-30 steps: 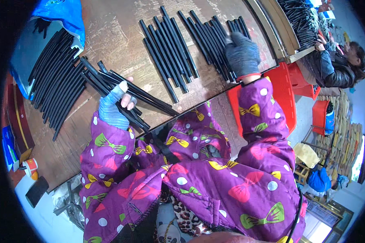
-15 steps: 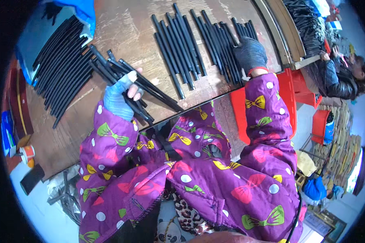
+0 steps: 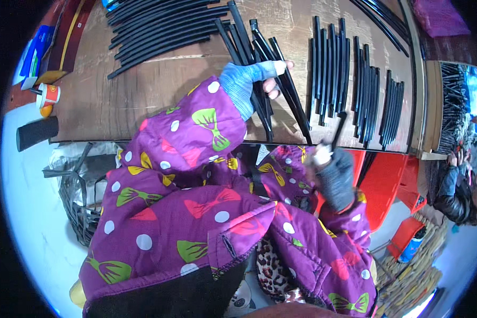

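Sorting step, likely: left hand (image 3: pixel 259 79) grips a bundle of black rods (image 3: pixel 259 58); right hand (image 3: pixel 331 169) pinches one rod (image 3: pixel 338 130); next calls for steady placement among rows.

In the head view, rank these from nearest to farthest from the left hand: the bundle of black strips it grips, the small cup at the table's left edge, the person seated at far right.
1. Bundle of black strips, in the left hand.
2. Small cup, far left.
3. Seated person, far right.

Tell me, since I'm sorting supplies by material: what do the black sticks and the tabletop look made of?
Black sticks: likely plastic or rubber tubing, matte, some slightly bowed. Tabletop: apparently wood board, brown, worn, with pale scuffs. The left hand grips a bundle of them.
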The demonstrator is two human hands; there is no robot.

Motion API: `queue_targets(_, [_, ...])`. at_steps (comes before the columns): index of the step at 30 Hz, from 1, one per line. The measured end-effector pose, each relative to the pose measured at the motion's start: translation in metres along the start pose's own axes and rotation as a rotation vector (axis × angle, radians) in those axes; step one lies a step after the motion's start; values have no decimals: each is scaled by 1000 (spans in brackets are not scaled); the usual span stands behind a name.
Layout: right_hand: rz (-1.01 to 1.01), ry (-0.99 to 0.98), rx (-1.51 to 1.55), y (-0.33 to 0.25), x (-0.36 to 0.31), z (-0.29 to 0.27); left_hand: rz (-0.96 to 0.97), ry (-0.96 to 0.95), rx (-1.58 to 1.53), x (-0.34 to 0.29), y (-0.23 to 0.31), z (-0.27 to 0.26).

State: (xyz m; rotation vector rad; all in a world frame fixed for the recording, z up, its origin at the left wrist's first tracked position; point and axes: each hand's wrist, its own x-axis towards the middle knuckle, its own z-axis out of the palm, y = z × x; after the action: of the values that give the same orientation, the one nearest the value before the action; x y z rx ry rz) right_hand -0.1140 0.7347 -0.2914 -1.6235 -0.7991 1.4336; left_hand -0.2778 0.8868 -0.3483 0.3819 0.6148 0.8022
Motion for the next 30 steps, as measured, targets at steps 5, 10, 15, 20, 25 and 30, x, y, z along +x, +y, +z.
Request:
queue_targets(5, [174, -119, 159, 11, -6, 40, -2, -4, -20, -10, 4, -6])
queue_targets(10, [-305, 191, -267, -7, -4, 51, 11, 93, 63, -20, 8, -6])
queue_targets(15, [-460, 169, -603, -28, 48, 49, 2, 159, 200, -29, 14, -7])
queue_targets(20, [-225, 14, -690, -29, 65, 61, -18, 182, 180, -26, 14, -11])
queue_targets(25, [-343, 115, -350, -20, 62, 54, -21, 242, 140, -29, 18, -9])
queue_targets(30, [-296, 239, 98, -29, 47, 50, 93, 149, 44, -16, 11, -18])
